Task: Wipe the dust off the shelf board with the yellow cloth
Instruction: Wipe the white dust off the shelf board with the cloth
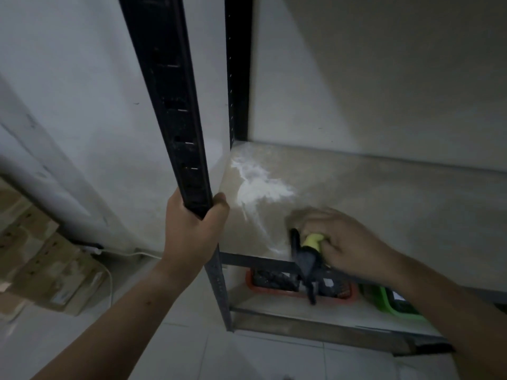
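The shelf board (384,193) is pale beige and carries a patch of white dust (258,185) near its left back corner, with a streak trailing toward the front edge. My right hand (340,237) rests on the board near the front, to the right of the dust, closed on a bunched yellow cloth (314,239); a dark grey part of the cloth (307,264) hangs down over the board's front edge. The hand is blurred. My left hand (192,229) grips the black front-left upright post (175,111) of the shelf.
A second black upright (237,67) stands at the back left corner against the white wall. On the lower shelf sit an orange tray (274,289) and a green tray (389,300). Cardboard boxes (46,267) and a white cable (109,272) lie on the floor at left.
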A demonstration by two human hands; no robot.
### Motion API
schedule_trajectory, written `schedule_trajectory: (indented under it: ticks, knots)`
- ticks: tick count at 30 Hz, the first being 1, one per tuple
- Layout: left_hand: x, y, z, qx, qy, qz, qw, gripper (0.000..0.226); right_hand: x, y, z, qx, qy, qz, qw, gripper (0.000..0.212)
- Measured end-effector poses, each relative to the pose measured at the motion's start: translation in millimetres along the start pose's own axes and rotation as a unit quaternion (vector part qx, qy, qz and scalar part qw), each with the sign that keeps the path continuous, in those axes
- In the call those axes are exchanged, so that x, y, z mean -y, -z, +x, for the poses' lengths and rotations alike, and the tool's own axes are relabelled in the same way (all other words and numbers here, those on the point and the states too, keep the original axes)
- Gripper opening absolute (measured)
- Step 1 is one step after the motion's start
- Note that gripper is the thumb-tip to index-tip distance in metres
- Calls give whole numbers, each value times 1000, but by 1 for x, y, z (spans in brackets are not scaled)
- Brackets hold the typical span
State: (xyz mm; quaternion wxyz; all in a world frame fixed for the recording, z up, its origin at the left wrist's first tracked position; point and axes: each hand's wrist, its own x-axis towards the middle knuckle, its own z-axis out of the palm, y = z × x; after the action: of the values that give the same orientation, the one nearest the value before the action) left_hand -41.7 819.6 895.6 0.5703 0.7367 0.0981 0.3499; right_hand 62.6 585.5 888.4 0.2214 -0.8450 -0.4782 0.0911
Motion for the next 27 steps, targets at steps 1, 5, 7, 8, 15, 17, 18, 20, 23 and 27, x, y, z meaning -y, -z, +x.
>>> schedule_trajectory:
  ticks: [1,5,7,8,15,17,18,20,23,27]
  knots:
    - [0,0,0,1,0,2,1000,31,4,-7,16,-12,18,-4,1000,30]
    - [4,1,1,-1,12,13,1000,34,22,-29,104,-68,7,-43,997,17]
    - [4,2,2,13,3,21,1000,34,24,-30,135,-82,-40,-43,995,14]
    - [4,4,3,20,-1,24,1000,33,23,-28,143,-82,-57,0,995,16]
    - [4,5,2,23,4,17,1000,30,-54,54,98,-239,-285,12,928,43]
    - [3,3,1,19,9,17,1000,29,-91,60,79,-220,-339,-110,908,58]
    - [2,3,0,18,11,15,1000,29,-105,53,74,-199,-364,-134,900,60]
    - [0,2,0,15,15,9,1000,28,-114,30,75,-199,-391,-114,891,54]
    - [-1,1,1,20,13,2,1000,29,-76,-9,107,-232,-350,-108,901,51]
    - [-1,3,3,19,22,6,1000,35,7,-61,153,-230,-213,-65,947,47]
